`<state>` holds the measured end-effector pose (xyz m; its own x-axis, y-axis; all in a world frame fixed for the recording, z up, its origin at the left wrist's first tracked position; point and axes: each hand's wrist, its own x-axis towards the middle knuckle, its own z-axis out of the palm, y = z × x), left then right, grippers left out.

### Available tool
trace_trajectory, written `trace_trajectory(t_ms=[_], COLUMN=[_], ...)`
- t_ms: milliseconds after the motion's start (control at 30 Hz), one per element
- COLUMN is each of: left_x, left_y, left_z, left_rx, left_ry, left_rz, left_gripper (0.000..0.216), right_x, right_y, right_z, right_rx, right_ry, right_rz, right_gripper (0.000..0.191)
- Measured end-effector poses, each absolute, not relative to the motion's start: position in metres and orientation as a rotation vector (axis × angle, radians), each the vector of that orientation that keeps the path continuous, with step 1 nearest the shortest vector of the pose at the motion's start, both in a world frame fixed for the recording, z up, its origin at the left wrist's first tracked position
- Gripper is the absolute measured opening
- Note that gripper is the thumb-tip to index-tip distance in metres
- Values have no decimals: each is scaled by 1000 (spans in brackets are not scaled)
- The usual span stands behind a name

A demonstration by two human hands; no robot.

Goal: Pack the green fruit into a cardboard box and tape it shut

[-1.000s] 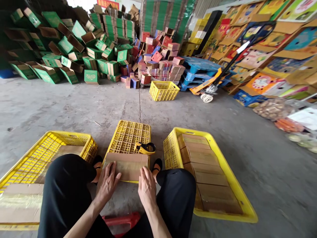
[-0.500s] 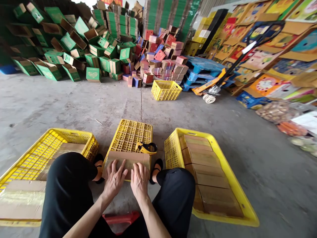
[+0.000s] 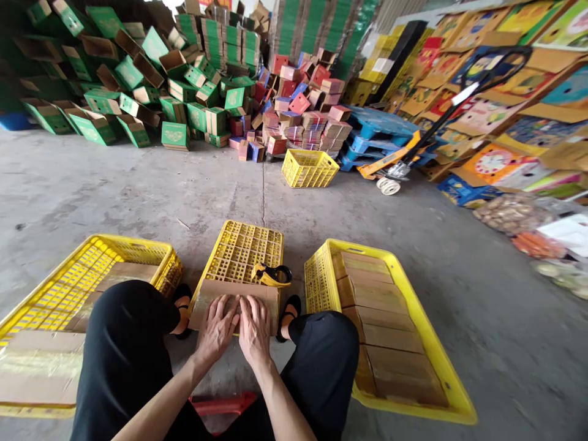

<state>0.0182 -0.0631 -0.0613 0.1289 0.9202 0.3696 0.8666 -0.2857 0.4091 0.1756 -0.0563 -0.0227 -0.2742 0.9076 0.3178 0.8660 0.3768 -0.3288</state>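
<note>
A brown cardboard box (image 3: 202,306) lies on the near end of a yellow crate (image 3: 248,242) whose gridded side faces up, between my feet. My left hand (image 3: 218,324) rests flat on the box top, fingers stretched forward. Close beside it my right hand (image 3: 255,324) also lies on the cardboard, its fingers extended. The fingertips of the two hands nearly meet. Just beyond the box, on the crate's right edge, lies a yellow and black tape dispenser (image 3: 272,274). Shiny clear tape seems to run along the box top, partly hidden by my hands.
Right of my knee stands a yellow crate (image 3: 390,254) packed with cardboard boxes. Another yellow crate (image 3: 133,248) at left holds several boxes. Farther off are a yellow basket (image 3: 310,168), a pallet jack (image 3: 390,165), blue pallets (image 3: 372,131) and heaped green cartons (image 3: 174,135).
My hands have slid toward each other on the box top, and the fingers of both are closer together. The box and the tape dispenser stay in place.
</note>
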Motion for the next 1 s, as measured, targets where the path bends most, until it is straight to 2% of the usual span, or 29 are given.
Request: trace_trajectory(t_ms=[267, 667, 1000], left_x=[11, -13, -36], left_y=[-57, -61, -66], left_z=[-56, -56, -80], left_rx=[2249, 2265, 2015], left_ry=[1735, 1755, 1919], left_rz=[866, 877, 1065], left_gripper=[46, 48, 61], right_x=[183, 194, 206], right_y=[-55, -70, -63], right_z=[-17, -36, -67], right_rx=[-1382, -1530, -1734], right_ry=[-2178, -2202, -2036], right_rz=[200, -51, -212], right_gripper=[53, 46, 59])
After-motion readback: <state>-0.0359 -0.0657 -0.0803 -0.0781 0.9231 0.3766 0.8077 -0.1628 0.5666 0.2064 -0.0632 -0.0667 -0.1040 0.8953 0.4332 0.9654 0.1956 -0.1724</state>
